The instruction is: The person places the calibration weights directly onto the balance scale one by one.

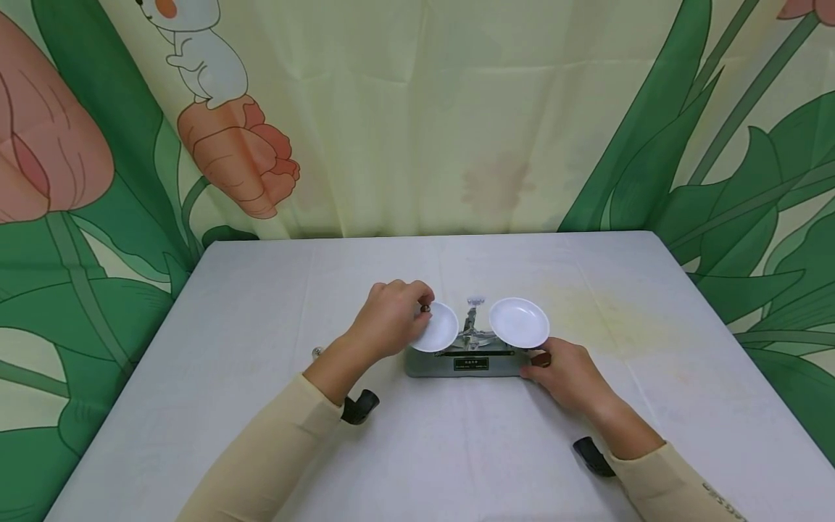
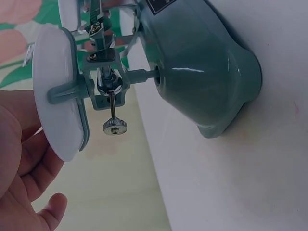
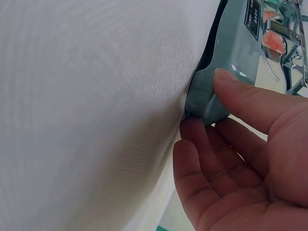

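A balance scale with a grey-green base (image 1: 430,365) and two white pans stands on the table. My left hand (image 1: 385,315) is over the edge of the left pan (image 1: 442,330), thumb and forefinger pinching a small, shiny dark-brown thing (image 1: 425,309) whose kind I cannot tell. In the left wrist view, the fingers (image 2: 41,168) pass behind the pan, which hides the pinched thing. My right hand (image 1: 566,371) grips the right end of the base, thumb on its front and fingers (image 3: 231,159) round the end. The right pan (image 1: 519,322) sits just above that hand.
The white-clothed table (image 1: 457,449) carries a small shiny thing (image 1: 317,352), partly behind my left forearm. A printed curtain (image 1: 417,130) hangs behind the table's far edge. A threaded adjusting knob (image 2: 115,126) sticks out from the scale's left end.
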The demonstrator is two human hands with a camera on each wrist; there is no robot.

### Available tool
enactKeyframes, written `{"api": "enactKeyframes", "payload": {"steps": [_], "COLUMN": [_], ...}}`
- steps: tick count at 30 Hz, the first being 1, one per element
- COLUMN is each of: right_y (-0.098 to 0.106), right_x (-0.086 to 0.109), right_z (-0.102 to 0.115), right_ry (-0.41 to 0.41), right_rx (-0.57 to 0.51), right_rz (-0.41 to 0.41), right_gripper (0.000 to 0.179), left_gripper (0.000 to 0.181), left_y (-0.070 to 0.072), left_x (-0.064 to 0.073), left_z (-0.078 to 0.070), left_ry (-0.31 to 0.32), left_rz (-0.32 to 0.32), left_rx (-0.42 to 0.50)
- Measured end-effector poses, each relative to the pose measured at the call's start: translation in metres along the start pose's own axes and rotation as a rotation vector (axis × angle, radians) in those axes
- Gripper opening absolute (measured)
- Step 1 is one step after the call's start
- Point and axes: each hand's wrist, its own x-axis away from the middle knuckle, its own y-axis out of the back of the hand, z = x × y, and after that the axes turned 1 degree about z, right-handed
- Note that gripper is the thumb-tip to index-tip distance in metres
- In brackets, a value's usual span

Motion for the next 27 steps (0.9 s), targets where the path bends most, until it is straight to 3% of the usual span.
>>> {"api": "enactKeyframes", "payload": {"steps": [19,23,27], "right_y": [0.0005,0.0010,0.0009], "right_x": [0.0012,0.0006,0.0008], "right_z": [0.0012,0.0009,0.0002], "right_ry": [0.004,0.001,0.000], "right_rx": [-0.010,-0.008,-0.003], "right_rz": [-0.001,0.002,0.000], "right_gripper": [0.042,0.043,0.042], "left_gripper": [0.018,0.022,0.029], "left_y": [-0.0042,-0.0021,0.0000], "left_x": [-0.0004,0.0008,0.0036], "left_z": [0.0008,0.0022,0.0043], "left_ry": [0.042,0.041,0.084], "left_rz": [0.016,0.015,0.040], "left_rx": [0.020,0.054,0.139]}}
